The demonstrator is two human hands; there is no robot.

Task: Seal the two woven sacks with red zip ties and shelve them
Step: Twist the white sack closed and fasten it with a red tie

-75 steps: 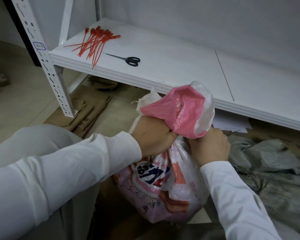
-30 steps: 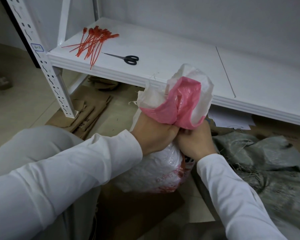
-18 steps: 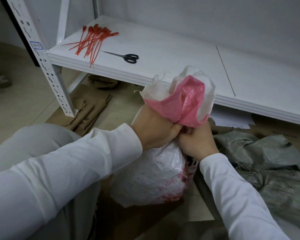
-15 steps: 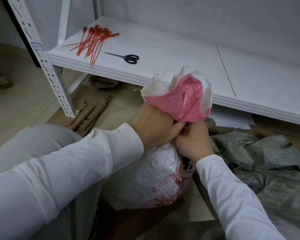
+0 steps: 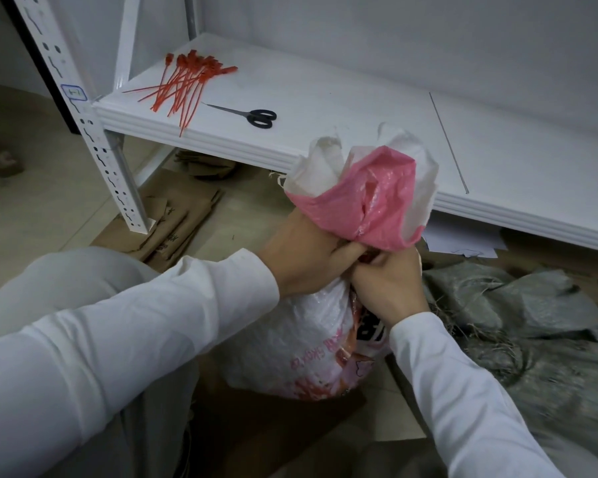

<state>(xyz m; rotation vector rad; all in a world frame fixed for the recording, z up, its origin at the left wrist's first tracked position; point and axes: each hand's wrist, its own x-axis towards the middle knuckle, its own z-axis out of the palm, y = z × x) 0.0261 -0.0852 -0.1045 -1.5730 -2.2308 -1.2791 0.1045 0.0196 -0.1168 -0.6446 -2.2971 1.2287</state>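
A white and pink woven sack [image 5: 308,346] stands on the floor in front of me, its gathered mouth flaring up above my hands. My left hand [image 5: 308,257] is clenched around the sack's neck. My right hand [image 5: 387,281] presses against the neck from the right, fingers pinched at it; a small red bit shows between the hands. A grey woven sack [image 5: 532,326] lies slumped on the floor at the right. A bundle of red zip ties [image 5: 183,84] lies on the white shelf [image 5: 342,108] at its left end.
Black-handled scissors [image 5: 252,116] lie on the shelf beside the zip ties. A perforated white shelf post [image 5: 94,132] stands at the left. Flattened cardboard [image 5: 173,229] lies on the floor under the shelf, and white paper [image 5: 460,241] under its edge.
The sack has been turned, so its printed side has swung away and a plain white side faces me. Both hands have stayed clamped at the neck, the right one shifting closer to the left.
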